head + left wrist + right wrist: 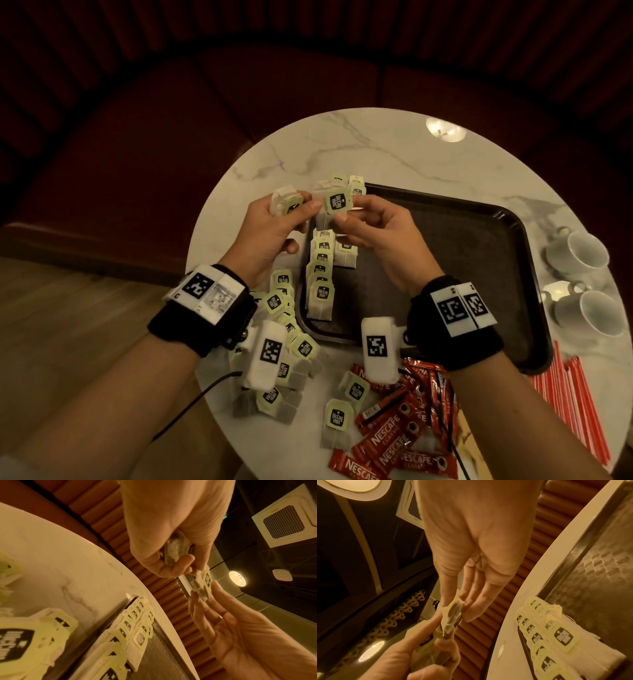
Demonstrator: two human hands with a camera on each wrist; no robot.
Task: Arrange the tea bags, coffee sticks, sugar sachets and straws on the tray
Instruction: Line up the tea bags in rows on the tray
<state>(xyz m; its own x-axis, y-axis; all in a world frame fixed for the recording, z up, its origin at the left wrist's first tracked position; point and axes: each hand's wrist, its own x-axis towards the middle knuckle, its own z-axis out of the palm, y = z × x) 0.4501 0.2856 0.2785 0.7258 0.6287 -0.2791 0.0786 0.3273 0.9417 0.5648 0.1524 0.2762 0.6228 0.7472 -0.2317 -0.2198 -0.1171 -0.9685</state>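
Your left hand (270,228) holds a small stack of tea bags (286,205) in a curled grip above the far left corner of the tray (445,267), and your right hand (371,226) pinches one bag (337,202) by its green tag between thumb and fingertips, just beside the stack. A row of bags (320,274) already lies overlapped along the left edge of the tray, with one more bag (346,251) just to its right. Loose bags (284,342) remain heaped on the desk (342,144) at near left, coffee sticks (400,428) lie at the near edge, and straws (575,394) lie to the right, off the tray. Sugar sachets cannot be made out. Treat each bag as very light, soft and easily torn: the paper pouch likely crumples under pressure, and the tag hangs on a thin string that may snag on its neighbours. Take hold at the stiff tag or at the top fold, not on the filled pouch. Keep the pinch light. Lay each bag flat and overlap it on the one before so that the tags stay readable. Expect the sticks to be stiffer and smoother, so grip them at mid-length.
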